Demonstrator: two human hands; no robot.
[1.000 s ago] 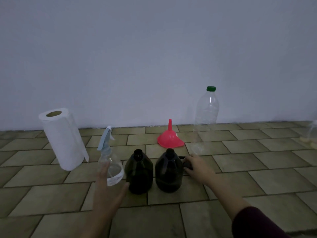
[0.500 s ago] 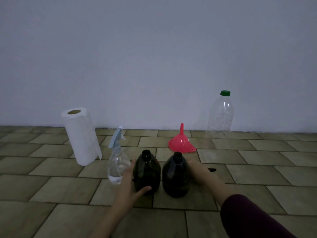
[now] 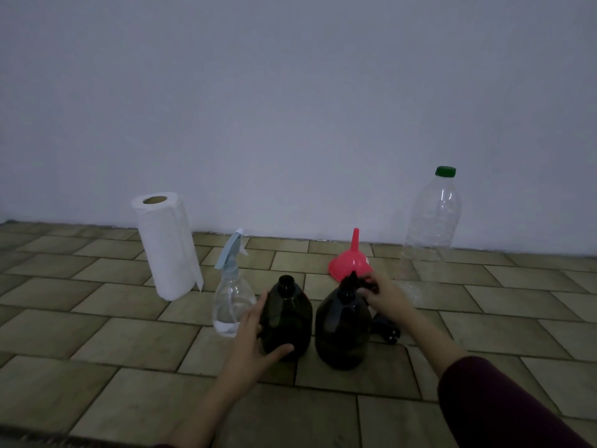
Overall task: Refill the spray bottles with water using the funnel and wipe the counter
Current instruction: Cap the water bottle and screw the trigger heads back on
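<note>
On the tiled counter [image 3: 97, 357], against a plain wall, items stand in a loose row; noted largest first

Clear plastic bottle [image 3: 431, 221], green cap on, far right at the wall. Looks near empty, though contents hard to read in dim light. Probably the water supply, parked clear of the work zone

Paper towel roll [image 3: 166, 247], upright, far left, one sheet hanging loose. Likely kept for the wipe-down, well apart from the pouring area

Two dark bottles, side by side at centre front. Left dark bottle [image 3: 286, 318]: neck open, no cap. Left hand [image 3: 255, 344] cups its side, fingers on the far flank, thumb across the front low down; apparently steadying it. Right dark bottle [image 3: 342, 328]: right hand [image 3: 384, 294] at its neck, fingertips pinching a dark sprayer head [image 3: 353, 281] there. Whether being screwed off or lifted out, cannot tell

Clear spray bottle [image 3: 231, 302], pale blue trigger fitted, a little liquid at the bottom, just left of the dark pair

Red funnel [image 3: 350, 261], mouth down, spout up, behind the right dark bottle; not yet in use

Small dark object [image 3: 387, 331] lying right of that bottle, possibly the other sprayer head

Judgement: opening stage, filling not begun
</note>
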